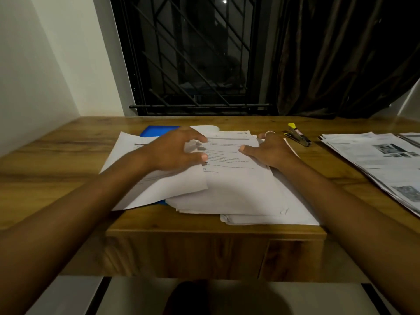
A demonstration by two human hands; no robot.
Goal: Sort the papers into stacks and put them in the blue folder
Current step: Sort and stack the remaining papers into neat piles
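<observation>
Head camera, looking down at my wooden desk (68,155), which fills the width of the view. Beyond it are a dark barred window (193,53) and a brown curtain (341,53).

A loose pile of papers (238,189) lies in the middle of the desk, reaching its near edge. Well to the right of the pile is a spread of newspapers (375,160). One large white sheet (159,189) overlaps the pile's left side at a slant. The blue folder (159,130) lies under that sheet, left of the pile, with only a far corner and a near sliver showing.

My left hand (172,148) is over the pile's left edge, fingers spread and bent like a claw. I cannot tell whether it grips any paper. My right hand (272,151) rests flat on the pile's far right part, thumb stretched out.

A stapler (297,136) with a yellow end lies just right of the pile. A ring (269,133) is on my right hand.
</observation>
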